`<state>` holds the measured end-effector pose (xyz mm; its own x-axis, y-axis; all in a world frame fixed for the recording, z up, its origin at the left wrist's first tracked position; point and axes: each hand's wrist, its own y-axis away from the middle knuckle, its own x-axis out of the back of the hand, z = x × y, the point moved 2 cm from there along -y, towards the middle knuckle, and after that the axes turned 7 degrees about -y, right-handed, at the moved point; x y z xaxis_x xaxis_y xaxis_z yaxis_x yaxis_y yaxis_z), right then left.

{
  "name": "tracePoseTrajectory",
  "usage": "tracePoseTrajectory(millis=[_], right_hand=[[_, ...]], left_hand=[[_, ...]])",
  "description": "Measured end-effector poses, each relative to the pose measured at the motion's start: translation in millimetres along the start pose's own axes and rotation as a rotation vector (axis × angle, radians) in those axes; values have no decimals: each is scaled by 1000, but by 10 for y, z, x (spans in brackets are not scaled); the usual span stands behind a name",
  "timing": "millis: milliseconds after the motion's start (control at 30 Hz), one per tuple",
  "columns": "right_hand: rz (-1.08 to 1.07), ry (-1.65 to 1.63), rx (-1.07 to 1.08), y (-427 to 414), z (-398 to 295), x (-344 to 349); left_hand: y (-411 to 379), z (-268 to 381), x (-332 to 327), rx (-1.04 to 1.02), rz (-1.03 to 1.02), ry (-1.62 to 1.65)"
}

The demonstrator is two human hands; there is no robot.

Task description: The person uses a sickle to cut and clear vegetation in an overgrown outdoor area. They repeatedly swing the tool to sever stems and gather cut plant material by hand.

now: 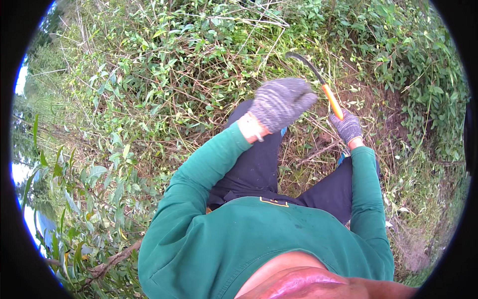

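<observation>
My right hand [347, 126], in a dark grey knit glove, grips the orange handle [332, 101] of a sickle. Its dark curved blade [307, 64] points up and to the left, over low grass and stems. To the left of the handle is my left hand [283, 104], in a matching glove, above my left knee. The back of that hand faces up and its fingers look curled. The palm is hidden and the fingertips are blurred, so whether anything lies within is unclear.
Dense leafy undergrowth [149, 74] rises ahead and to the left, with dry pale stalks [261, 23] across it. More leafy plants [429, 74] stand on the right beside bare brown soil [390, 108]. A woody branch [115, 259] lies at lower left. Cut twigs [319, 151] litter the ground between my legs.
</observation>
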<state>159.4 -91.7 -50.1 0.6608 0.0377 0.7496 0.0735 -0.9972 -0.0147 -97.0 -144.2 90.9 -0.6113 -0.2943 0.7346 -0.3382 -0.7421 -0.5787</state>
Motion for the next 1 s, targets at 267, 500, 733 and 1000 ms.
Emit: tracePoseTrajectory(millis=[267,500,733,1000], right_hand=[[-235,-1,67,-131,-80,-435],[-260,149,647,-669,-848,-1246],[6,-250,824,-1702,-2734,-2295],[-250,439,48,-246,602,-1336]], left_hand=[[-568,-112,-548,-30,61,51],[-486,-659,-607,-5,289,112],[-475,-861,-415,-12,650,191],[-416,-809,-362,-35,384,155]])
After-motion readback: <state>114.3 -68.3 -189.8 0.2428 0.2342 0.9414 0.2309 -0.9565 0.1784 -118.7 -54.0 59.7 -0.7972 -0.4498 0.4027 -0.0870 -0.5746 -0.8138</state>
